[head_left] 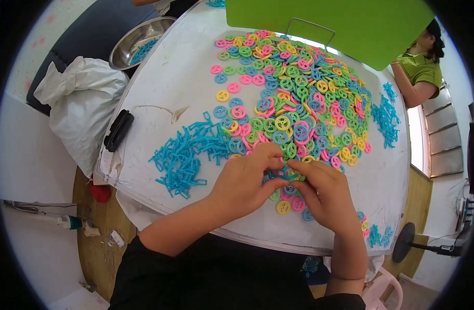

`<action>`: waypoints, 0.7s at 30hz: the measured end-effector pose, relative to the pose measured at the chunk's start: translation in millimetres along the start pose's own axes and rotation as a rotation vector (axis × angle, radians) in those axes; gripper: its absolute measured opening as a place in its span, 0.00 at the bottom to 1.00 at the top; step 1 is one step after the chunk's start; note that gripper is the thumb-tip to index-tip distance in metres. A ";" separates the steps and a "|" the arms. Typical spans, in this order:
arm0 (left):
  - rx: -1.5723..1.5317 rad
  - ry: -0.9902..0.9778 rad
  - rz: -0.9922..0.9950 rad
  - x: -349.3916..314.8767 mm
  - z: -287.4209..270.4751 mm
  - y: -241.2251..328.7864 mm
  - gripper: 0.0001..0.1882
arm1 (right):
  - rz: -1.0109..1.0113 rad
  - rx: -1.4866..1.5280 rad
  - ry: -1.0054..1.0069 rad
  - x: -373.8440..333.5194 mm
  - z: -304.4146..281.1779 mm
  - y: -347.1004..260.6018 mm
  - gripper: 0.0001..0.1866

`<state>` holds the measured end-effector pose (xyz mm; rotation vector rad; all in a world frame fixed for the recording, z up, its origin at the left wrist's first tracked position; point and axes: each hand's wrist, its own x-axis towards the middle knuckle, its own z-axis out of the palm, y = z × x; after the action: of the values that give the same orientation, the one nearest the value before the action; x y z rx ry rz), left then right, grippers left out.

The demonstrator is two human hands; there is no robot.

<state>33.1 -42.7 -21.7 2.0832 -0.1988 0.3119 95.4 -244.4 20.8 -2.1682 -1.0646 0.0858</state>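
My left hand point(244, 178) and my right hand point(324, 194) meet over the near edge of the pile, thumbs and fingertips pinched together. Between the fingertips is a small blue plastic piece point(279, 174), mostly hidden by the fingers. It appears to be gripped from both sides; whether a wheel is joined to it I cannot tell. Below and beyond the hands spreads a big heap of small spoked plastic wheels point(283, 123) in pink, yellow, green and blue. Left of my left hand lies a loose pile of blue plastic forked pieces point(180, 160).
A white table point(159, 106) carries everything. A green board point(319, 26) with a wire stand point(309, 26) rises at the back. More blue pieces point(386, 121) lie at right, near a co-worker's arm point(410, 88). A black case point(119, 130), steel bowl point(138, 44) and white sack point(84, 98) are left.
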 end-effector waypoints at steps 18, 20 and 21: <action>-0.559 -0.153 -0.091 -89.7 -163.5 1.3 0.18 | 0.246 0.852 -0.014 -8.6 16.4 -11.0 0.28; -0.523 -0.396 -0.134 -131.6 -231.4 -7.6 0.20 | 0.242 0.686 -0.082 -9.8 13.5 11.3 0.27; -0.433 -0.495 -0.196 -147.5 -251.4 -6.8 0.21 | 0.232 0.701 -0.088 -8.7 15.0 14.8 0.27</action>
<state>-141.0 179.9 50.3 1.6961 -0.3218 -0.3469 94.4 -248.2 -1.7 -1.6379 -0.6798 0.5763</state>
